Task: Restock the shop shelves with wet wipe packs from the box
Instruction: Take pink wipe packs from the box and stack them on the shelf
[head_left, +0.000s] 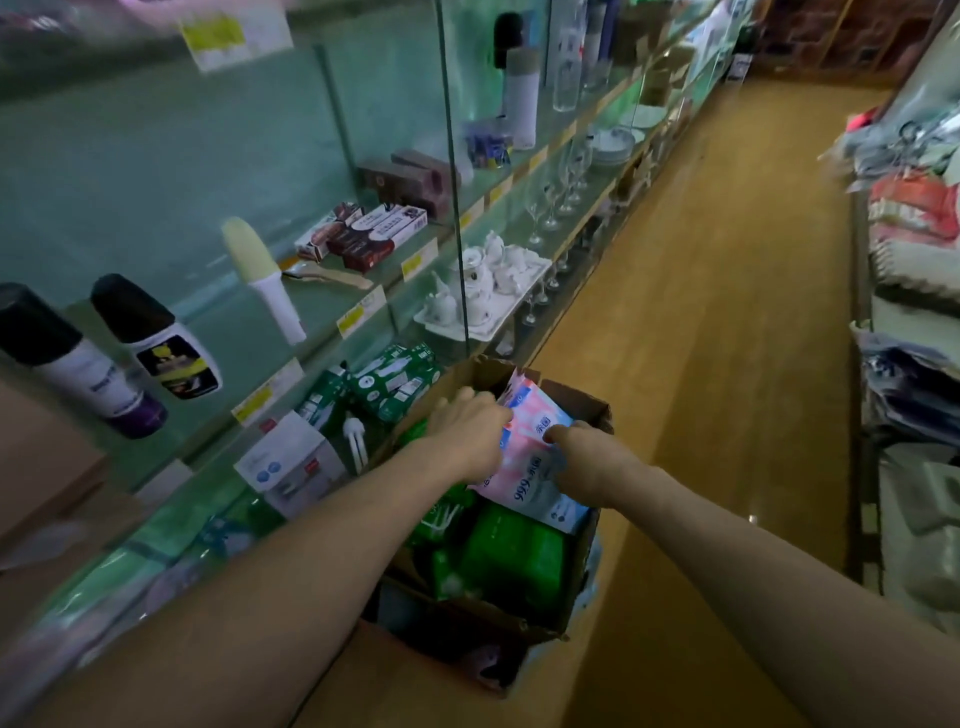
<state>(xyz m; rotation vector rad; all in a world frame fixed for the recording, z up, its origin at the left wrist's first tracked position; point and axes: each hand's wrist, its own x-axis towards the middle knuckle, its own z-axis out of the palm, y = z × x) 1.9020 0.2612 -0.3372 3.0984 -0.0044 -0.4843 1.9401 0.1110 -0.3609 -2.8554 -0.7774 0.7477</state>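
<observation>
Pink-and-white wet wipe pack (524, 467) in cardboard box (582, 400), gripped by curled fingers of left hand (470, 436) and right hand (587, 457); best lifted level, clear of green packs (514, 556).

Glass shelving (452, 156), yellow wooden floor (727, 312)
</observation>
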